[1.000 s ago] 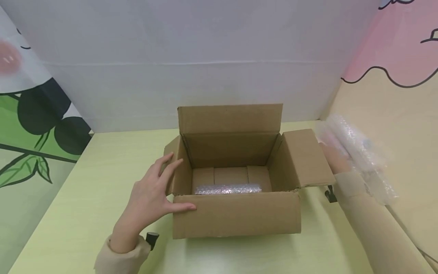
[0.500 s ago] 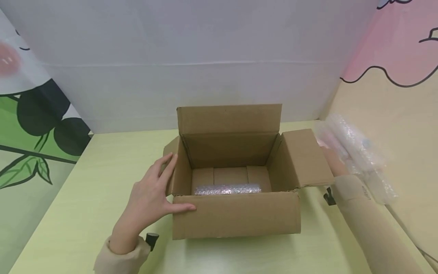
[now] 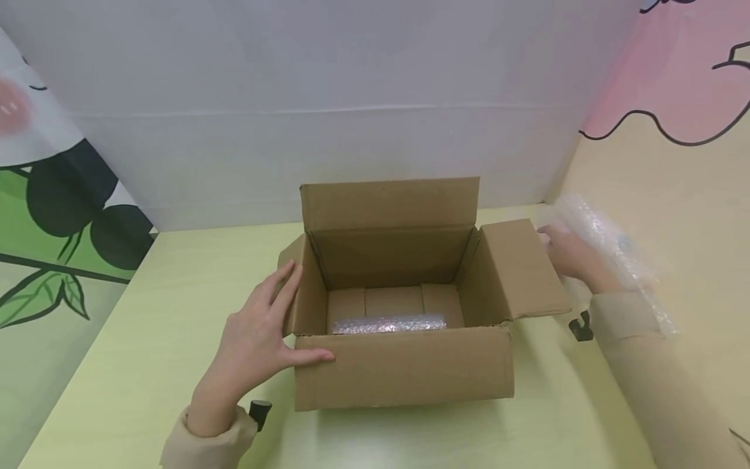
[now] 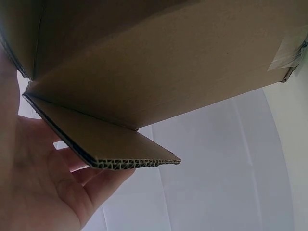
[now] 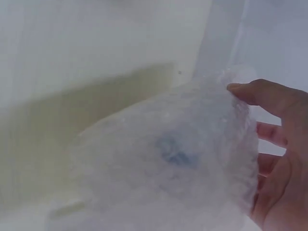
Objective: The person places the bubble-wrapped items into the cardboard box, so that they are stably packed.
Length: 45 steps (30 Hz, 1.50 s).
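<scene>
An open cardboard box (image 3: 404,368) stands on the table with its flaps spread outward. Inside, near the front wall, lies a clear bubble-wrapped package (image 3: 389,324). My left hand (image 3: 252,335) grips the box's left front corner, thumb along the front flap and fingers at the left side flap (image 4: 110,139). To the right of the box, my right hand (image 3: 577,254) is at some bubble wrap (image 3: 606,241). In the right wrist view, thumb and fingers pinch the edge of a bubble-wrapped package (image 5: 163,173) with a blurred blue patch inside. The box's right flap partly hides the fingertips.
A pale green-yellow table (image 3: 135,339) carries the box. Behind it hangs a white cloth backdrop (image 3: 375,104), and a cartoon-printed panel (image 3: 674,182) rises at the right. A small black clip-like part (image 3: 581,327) sits by the right wrist.
My right hand has risen slightly and turned beside the bubble wrap, its sleeve shifting right and covering more of it. The left hand and the box stay almost in place.
</scene>
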Motion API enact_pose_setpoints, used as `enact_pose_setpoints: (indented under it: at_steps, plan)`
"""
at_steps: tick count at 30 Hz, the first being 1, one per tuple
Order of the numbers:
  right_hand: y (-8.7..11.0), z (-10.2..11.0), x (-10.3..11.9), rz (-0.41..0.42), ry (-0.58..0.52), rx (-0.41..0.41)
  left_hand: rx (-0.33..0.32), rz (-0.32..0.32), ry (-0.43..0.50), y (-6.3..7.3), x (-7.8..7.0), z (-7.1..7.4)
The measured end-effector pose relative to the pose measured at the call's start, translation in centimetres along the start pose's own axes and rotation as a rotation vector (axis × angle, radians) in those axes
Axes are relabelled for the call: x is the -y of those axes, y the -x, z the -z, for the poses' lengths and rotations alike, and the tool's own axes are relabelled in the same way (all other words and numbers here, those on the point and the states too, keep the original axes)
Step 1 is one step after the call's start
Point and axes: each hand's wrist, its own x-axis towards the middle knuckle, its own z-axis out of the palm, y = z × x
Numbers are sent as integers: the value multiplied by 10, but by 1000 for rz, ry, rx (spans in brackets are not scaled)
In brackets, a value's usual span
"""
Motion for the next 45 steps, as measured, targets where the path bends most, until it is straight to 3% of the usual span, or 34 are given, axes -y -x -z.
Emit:
enact_pose_setpoints:
  at_steps: [2,5,13,20,29,36,39,41,45]
  plan:
    - [3,15,5,-65,-5,22,1,2,-2,0,0,0]
    - [8,39,10,-90,25,7,0,0,-6,1,1,0]
    - [18,92,27,-38,115,-130,6,4,-12,0,1,1]
    - [24,121,57,97,195,-310,10,2,-19,-2,1,0]
    - [34,140,116,262,205,-389,26,11,-15,-2,1,0]
    - [38,143,157,518,209,-525,24,8,-13,-3,0,0]
    - [37,142,172,621,201,-508,21,5,-13,-3,1,0]
    - [36,142,182,650,209,-446,19,5,-12,-3,1,0]
    - [35,140,206,606,231,-186,20,8,-10,-3,0,0]
